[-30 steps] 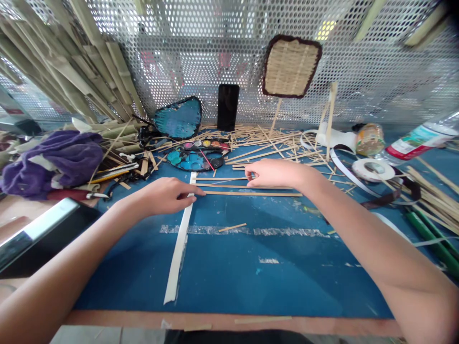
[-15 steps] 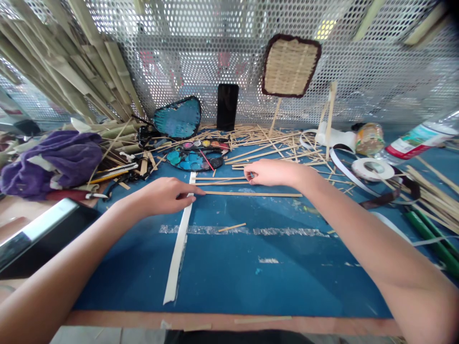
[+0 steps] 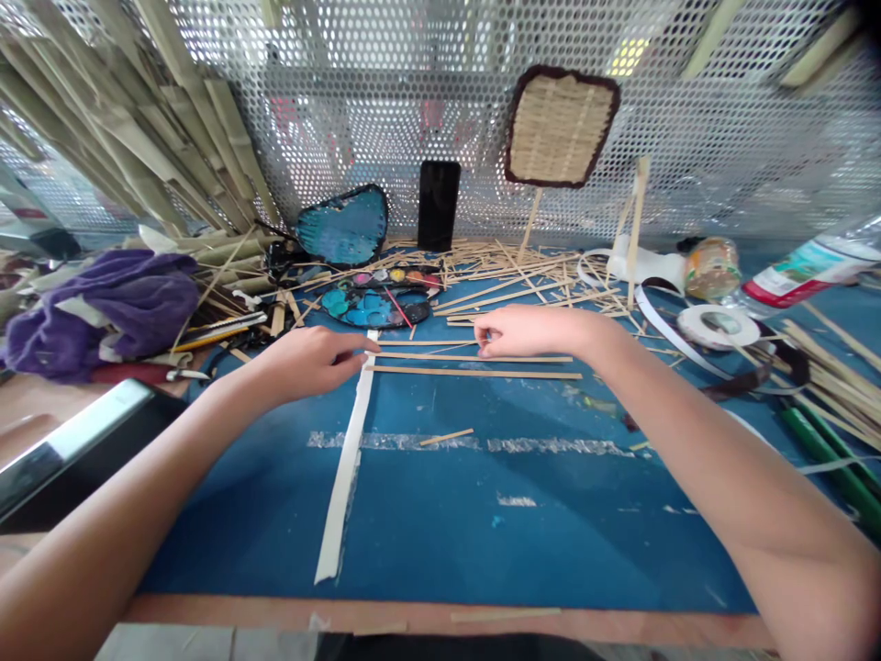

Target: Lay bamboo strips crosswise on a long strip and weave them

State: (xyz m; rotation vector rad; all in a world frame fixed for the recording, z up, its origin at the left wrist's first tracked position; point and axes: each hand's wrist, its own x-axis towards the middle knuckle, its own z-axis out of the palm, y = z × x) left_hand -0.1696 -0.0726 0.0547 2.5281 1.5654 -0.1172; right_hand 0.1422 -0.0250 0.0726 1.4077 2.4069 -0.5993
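Observation:
Bamboo strips lie crosswise on the blue mat, their left ends over a band of white tape (image 3: 342, 487). The nearest bamboo strip (image 3: 474, 373) lies free of both hands. My left hand (image 3: 309, 364) reaches in with its index finger stretched out, the tip at the left end of the middle bamboo strip (image 3: 447, 355); the other fingers are loosely bent. My right hand (image 3: 527, 330) is closed in a pinch over the farther strips. A thin, pale bamboo strip (image 3: 452, 348) runs to its fingertips, which are partly hidden.
Behind lie a heap of bamboo strips (image 3: 509, 268), a paint palette (image 3: 372, 308) and an upright phone (image 3: 439, 207). A woven fan (image 3: 563, 127) leans at the perforated screen. Purple cloth (image 3: 117, 303) is left; tape roll (image 3: 717, 326) and bottle (image 3: 798, 274) are right.
My left hand has shifted away from me and slightly left, its index finger going from the nearest strip to the middle one. My right hand has hardly moved.

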